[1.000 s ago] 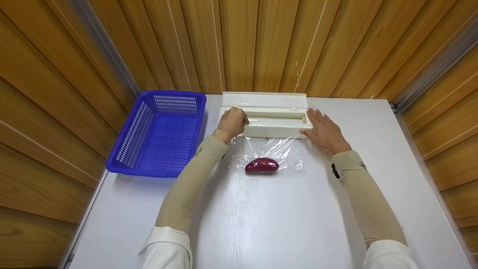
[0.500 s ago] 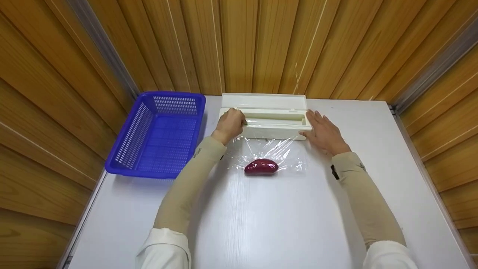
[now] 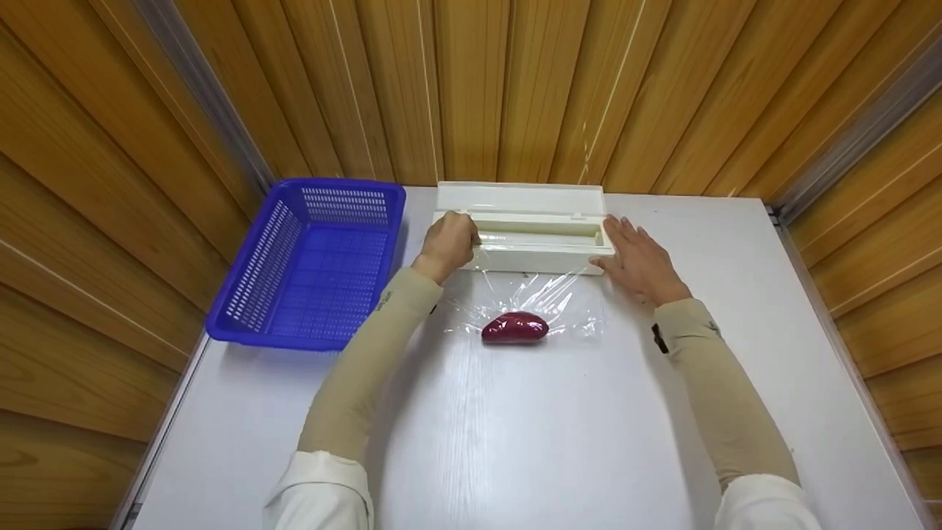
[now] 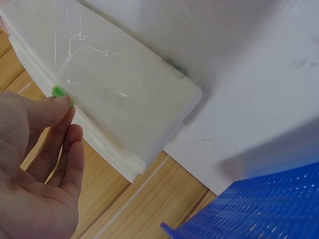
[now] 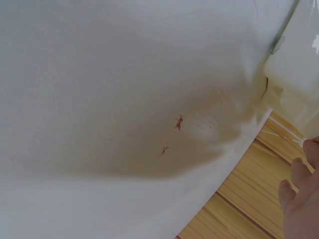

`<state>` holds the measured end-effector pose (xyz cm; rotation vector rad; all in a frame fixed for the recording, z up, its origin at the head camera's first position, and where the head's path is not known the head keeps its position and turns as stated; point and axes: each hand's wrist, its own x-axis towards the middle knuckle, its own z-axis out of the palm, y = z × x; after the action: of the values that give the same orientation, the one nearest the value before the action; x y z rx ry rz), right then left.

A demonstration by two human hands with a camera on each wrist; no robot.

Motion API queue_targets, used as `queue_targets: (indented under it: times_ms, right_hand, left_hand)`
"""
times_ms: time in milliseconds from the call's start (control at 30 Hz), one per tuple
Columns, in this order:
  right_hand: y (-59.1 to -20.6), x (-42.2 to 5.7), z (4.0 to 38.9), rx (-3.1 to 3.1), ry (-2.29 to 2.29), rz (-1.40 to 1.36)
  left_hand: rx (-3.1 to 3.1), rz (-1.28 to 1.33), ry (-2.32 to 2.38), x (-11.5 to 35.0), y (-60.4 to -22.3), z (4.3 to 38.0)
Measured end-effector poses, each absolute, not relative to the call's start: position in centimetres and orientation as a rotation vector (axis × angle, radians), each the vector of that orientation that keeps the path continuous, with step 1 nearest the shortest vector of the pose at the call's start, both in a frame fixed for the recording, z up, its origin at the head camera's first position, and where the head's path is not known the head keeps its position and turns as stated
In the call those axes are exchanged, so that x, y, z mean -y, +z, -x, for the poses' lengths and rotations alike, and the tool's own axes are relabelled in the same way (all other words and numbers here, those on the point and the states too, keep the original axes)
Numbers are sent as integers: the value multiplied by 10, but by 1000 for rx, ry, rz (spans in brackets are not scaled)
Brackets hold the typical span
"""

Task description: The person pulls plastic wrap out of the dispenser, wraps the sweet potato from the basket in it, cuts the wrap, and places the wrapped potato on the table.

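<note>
A white cling film dispenser (image 3: 537, 259) lies near the back of the table with its lid raised. My left hand (image 3: 450, 239) is at its left part and, in the left wrist view, pinches a small green slider (image 4: 59, 92) on the dispenser's edge between thumb and forefinger. My right hand (image 3: 642, 258) rests against the dispenser's right end, fingers extended and thumb at the front corner. Clear cling film (image 3: 578, 313) stretches from the dispenser towards me, wrinkled over a dark red, elongated, glossy vegetable or fruit (image 3: 515, 327); its exact kind is unclear.
A blue plastic basket (image 3: 316, 272) stands on the left, with slotted walls and nothing visible inside. The white table (image 3: 559, 449) meets wooden panelled walls (image 3: 530, 88) at the back and sides.
My left hand has slid slightly left along the dispenser's front edge. The right hand, the dispenser and the dark red item have stayed in place.
</note>
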<state>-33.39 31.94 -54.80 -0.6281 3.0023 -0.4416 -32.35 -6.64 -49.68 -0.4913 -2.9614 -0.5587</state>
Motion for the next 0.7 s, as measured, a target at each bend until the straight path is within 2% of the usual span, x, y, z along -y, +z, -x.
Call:
queue_targets:
  times_ms: [700]
  right_hand:
    - [-548,-318,334,-3001,-449,636]
  left_hand:
    - [3009,307,-351,88,-489,321]
